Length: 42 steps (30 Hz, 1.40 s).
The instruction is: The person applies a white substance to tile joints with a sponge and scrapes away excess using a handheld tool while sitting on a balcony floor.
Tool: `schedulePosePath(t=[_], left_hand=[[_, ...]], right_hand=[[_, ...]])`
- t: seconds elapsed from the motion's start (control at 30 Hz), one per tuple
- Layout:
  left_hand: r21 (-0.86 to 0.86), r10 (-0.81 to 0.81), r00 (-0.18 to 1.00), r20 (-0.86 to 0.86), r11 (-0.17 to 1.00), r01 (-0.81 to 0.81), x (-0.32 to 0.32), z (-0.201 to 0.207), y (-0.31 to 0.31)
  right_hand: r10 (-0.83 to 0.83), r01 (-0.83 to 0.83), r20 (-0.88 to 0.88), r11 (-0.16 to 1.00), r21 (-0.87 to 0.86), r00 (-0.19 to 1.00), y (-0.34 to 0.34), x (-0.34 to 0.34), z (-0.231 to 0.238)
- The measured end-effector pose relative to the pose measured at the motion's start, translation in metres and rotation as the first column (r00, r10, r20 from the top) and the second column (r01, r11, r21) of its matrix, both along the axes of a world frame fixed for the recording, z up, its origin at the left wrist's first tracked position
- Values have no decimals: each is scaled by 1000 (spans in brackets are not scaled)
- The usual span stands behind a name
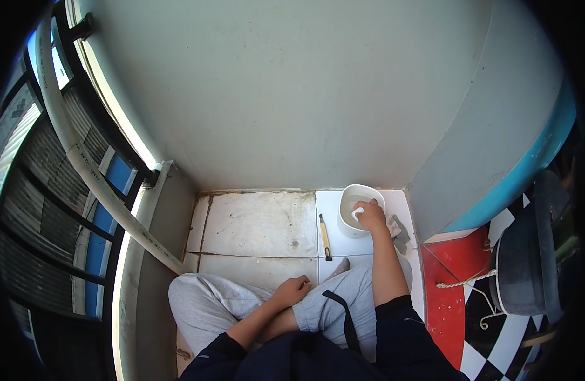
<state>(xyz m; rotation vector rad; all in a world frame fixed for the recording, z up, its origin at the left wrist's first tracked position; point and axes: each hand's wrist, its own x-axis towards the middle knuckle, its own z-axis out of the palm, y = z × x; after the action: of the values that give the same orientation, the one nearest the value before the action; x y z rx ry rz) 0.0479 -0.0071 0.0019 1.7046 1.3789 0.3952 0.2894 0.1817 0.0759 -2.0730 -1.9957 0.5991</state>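
My right hand [372, 217] reaches into a white tub [352, 232] of water, fingers closed on a small white object [357, 212] whose kind I cannot make out. The tub is rounded and stands against the wall on a white tile. Near its left side lies a utility knife [325, 237] with a yellowish body and dark ends. My left hand [292, 291] rests on my crossed legs in grey trousers, its fingers curled in and nothing visible in them.
Crumpled grey cloth [400, 232] lies right of the tub. A grey wall [292, 95] rises ahead. Black window bars [57, 247] and a pale pipe [89, 171] run along the left. At right, a dark bucket [520, 270] with a rope handle stands by red and checkered flooring [446, 311].
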Motion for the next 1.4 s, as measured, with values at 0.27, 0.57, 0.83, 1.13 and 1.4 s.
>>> schedulePosePath(t=[0.27,0.57,0.83,1.13,1.4], left_hand=[[-70,192,916,352,981,-179,6,1,18],[260,63,886,459,944,-202,76,92,134],[165,45,830,556,973,-163,106,88,174],[-541,585,409,700,809,-229,117,90,179],[-558,592,399,701,803,-210,124,86,166]], right_hand=[[-2,140,-623,975,172,782,-12,7,18],[31,98,-820,990,106,572,-10,18,24],[103,30,-889,991,129,447,-18,26,44],[139,197,-710,908,370,691,-15,33,45],[159,149,-502,842,519,850,-21,23,49]])
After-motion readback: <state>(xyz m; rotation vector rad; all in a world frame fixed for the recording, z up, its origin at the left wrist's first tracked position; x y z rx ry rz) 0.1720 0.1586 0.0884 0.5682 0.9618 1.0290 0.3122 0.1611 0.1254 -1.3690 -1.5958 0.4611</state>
